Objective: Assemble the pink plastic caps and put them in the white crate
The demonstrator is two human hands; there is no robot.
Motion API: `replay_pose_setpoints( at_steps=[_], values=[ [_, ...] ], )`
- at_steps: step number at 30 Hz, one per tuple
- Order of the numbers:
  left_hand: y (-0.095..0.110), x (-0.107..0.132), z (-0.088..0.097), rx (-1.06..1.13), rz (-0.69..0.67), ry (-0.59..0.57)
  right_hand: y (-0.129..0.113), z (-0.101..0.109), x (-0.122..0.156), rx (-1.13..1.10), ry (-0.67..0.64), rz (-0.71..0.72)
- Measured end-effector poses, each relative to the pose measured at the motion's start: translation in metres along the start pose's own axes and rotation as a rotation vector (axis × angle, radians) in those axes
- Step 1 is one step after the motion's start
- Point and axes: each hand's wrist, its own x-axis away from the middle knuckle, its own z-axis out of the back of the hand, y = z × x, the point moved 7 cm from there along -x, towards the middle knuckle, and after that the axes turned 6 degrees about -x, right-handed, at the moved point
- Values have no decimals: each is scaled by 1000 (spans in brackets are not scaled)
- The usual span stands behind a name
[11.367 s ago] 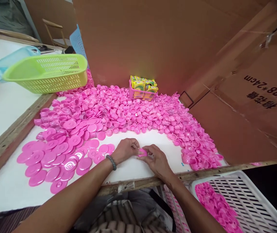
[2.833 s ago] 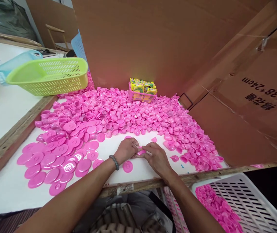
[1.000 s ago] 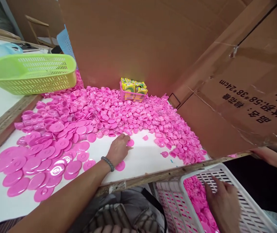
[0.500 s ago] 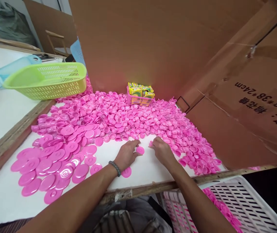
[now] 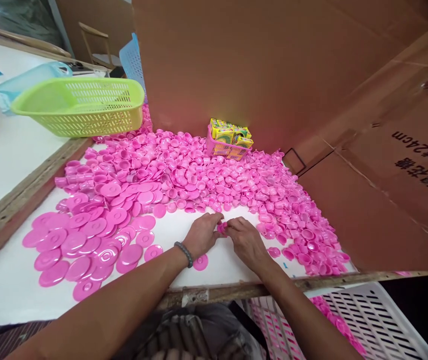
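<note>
Drawn together since being apart half a second ago, my left hand (image 5: 203, 235) and right hand (image 5: 247, 242) pinch one small pink piece (image 5: 222, 228) above the white tabletop (image 5: 174, 226); beyond spread pink cups (image 5: 232, 175), then a pink basket (image 5: 226, 150).

Pink floods my view, over a white tabletop (image 5: 227, 267).

I get one candy pink across the heaped cups (image 5: 229, 177), the flat discs (image 5: 73, 242) with their ringed centres and shiny pale glints, and the small held piece (image 5: 222, 228). Beyond them I read a lime-green basket (image 5: 97, 125) patterned with slots, a translucent light-blue container (image 5: 26, 82), a pink basket (image 5: 225, 150) of yellow packets (image 5: 224, 134) marked with green, and brown cardboard (image 5: 266, 65) printed with black characters (image 5: 422, 172). Lower on my screen come a grey beaded bracelet (image 5: 184, 252), a garment (image 5: 178, 332) in dark and pale stripes, and a white crate (image 5: 381, 289) cut with rows of slots.
</note>
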Motion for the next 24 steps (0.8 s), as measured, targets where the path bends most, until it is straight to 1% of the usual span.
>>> replay_pose_setpoints(
  at_steps=[3, 6, 9, 12, 14, 17, 19, 21, 22, 23, 24],
  values=[
    [0, -1, 0, -15, 5, -13, -5, -4, -1, 72, -69, 55],
    [0, -1, -1, -12, 10, -36, -10, -9, -1, 140, -99, 104],
    [1, -1, -1, -2, 2, -35, -13, -12, 0, 158, -87, 117],
    [2, 0, 3, 23, -8, -15, -9, -11, 3, 93, -37, 73],
    [1, 0, 6, 72, -7, -8, -1, -7, 4, -36, 29, -22],
    [-2, 0, 10, 230, 21, -31, 18, -1, 9, -393, 156, -262],
    [-6, 0, 9, 387, 67, -69, 28, -7, 14, -663, 166, -447],
    [-10, 0, 7, 536, 130, -95, 29, -15, 21, -874, 123, -596],
    [-12, 0, 6, 595, 172, -102, 28, -17, 24, -926, 115, -636],
    [-15, 1, 4, 643, 221, -108, 25, -15, 26, -936, 127, -641],
    [-18, 1, 1, 686, 273, -113, 22, -11, 27, -910, 151, -613]
  ],
)
